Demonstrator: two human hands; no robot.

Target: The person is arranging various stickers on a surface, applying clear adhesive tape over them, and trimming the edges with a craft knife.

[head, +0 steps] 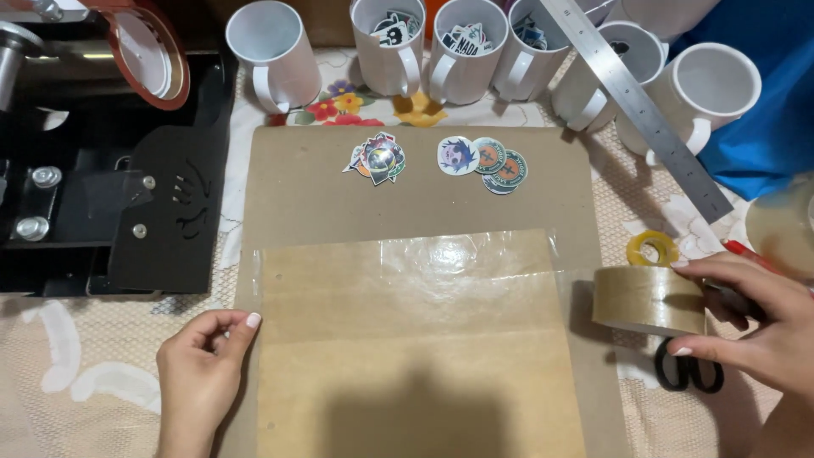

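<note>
On the bench, our left hand (pixel 199 365) pinches the edge of the clear tape (pixel 407 263) stretched across brown paper (pixel 424 373), our right hand (pixel 746 318) clamps the tape roll (pixel 649 298), strip uncut, lower paper still bare.

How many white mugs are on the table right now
6 white mugs along the top edge: one empty at left, three holding stickers, and two under the metal ruler at right. More may sit beyond the frame.
</note>
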